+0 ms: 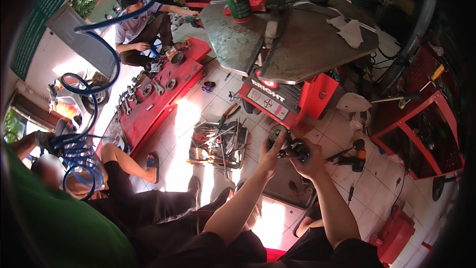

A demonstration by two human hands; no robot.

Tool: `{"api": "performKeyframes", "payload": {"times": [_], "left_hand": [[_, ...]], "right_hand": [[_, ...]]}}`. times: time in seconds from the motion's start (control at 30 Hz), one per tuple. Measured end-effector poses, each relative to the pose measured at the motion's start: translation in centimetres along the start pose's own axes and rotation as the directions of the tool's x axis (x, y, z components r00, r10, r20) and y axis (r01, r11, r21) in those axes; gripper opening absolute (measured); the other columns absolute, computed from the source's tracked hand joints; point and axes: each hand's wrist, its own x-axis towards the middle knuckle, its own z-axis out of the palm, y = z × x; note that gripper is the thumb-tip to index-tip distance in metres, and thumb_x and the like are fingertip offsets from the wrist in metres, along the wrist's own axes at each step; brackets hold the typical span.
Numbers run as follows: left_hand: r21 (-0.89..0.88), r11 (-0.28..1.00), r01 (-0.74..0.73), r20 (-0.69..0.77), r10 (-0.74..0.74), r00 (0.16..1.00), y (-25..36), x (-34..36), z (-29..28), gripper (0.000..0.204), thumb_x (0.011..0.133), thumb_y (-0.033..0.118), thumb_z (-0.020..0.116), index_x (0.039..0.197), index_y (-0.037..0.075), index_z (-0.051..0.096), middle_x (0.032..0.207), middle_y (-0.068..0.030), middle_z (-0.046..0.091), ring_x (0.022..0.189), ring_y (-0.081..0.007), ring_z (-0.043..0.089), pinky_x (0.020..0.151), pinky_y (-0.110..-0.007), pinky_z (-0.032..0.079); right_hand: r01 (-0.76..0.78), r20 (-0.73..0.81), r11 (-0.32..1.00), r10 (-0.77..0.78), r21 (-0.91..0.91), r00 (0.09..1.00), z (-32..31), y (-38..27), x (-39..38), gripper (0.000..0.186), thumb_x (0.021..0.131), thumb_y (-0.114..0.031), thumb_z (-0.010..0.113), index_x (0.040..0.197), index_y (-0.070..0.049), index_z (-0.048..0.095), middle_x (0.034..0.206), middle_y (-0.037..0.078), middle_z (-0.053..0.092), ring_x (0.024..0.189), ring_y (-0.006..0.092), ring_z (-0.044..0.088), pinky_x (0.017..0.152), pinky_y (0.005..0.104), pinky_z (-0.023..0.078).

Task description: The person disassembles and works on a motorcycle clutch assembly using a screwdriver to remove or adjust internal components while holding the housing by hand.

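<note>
The left hand has its fingers closed round a roundish metal part, whose top stands out just beyond the fingertips, while the right hand, close beside it, grips a dark part lying between the two hands; whether the pieces join cannot be told. Below the grip is a dark tray, with a cordless drill to its right and a pile of hand tools to its left.

Wears black sleeves, short and loose-looking at the hem. Bares both forearms from there down to left hand and right hand, likewise bare. Shows more dark clothing between the sleeves, too shadowed to tell its cut.
</note>
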Motion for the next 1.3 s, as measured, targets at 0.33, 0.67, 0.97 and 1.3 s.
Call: {"api": "performKeyframes", "payload": {"times": [0.33,0.67,0.97,1.3], "left_hand": [[-0.079,0.996,-0.044,0.030,0.046,0.998,0.2,0.1,0.5,0.042,0.094,0.034,0.065,0.120,0.001,0.059,0.113,-0.0087,0.066,0.100,-0.0198,0.064,0.090,-0.037,0.049],[-0.136,0.991,-0.013,0.005,0.014,1.000,-0.9,0.4,-0.4,0.049,0.090,0.037,0.071,0.122,0.004,0.055,0.109,-0.0086,0.064,0.099,-0.0215,0.063,0.084,-0.037,0.054],[-0.106,0.994,0.003,-0.010,-0.004,1.000,-0.4,0.2,0.2,0.052,0.092,0.043,0.066,0.120,0.000,0.058,0.112,-0.0124,0.065,0.103,-0.0221,0.063,0.090,-0.038,0.051],[-0.063,0.998,-0.009,0.026,0.010,1.000,-0.8,0.4,-0.3,0.046,0.095,0.039,0.062,0.124,0.004,0.055,0.112,-0.0099,0.064,0.101,-0.0195,0.063,0.087,-0.036,0.052]], "right_hand": [[0.014,0.087,0.994,-0.005,-0.110,0.996,-1.4,0.4,0.0,0.029,0.078,-0.019,0.075,0.099,-0.003,0.066,0.076,0.018,0.066,0.068,0.0345,0.067,0.064,0.0393,0.052],[0.097,0.125,0.990,-0.084,-0.100,0.989,-1.1,1.9,-0.5,0.028,0.079,-0.017,0.074,0.102,-0.004,0.066,0.070,0.015,0.064,0.062,0.0282,0.065,0.061,0.0360,0.051],[0.087,0.095,0.991,-0.077,-0.105,0.993,-1.1,1.2,0.0,0.030,0.077,-0.020,0.078,0.097,-0.002,0.064,0.072,0.015,0.067,0.061,0.0268,0.067,0.059,0.0342,0.052],[0.014,0.111,0.989,0.003,-0.148,0.994,-0.8,0.9,-0.4,0.033,0.077,-0.022,0.078,0.099,-0.002,0.064,0.075,0.016,0.067,0.067,0.0324,0.068,0.061,0.0381,0.053]]}}
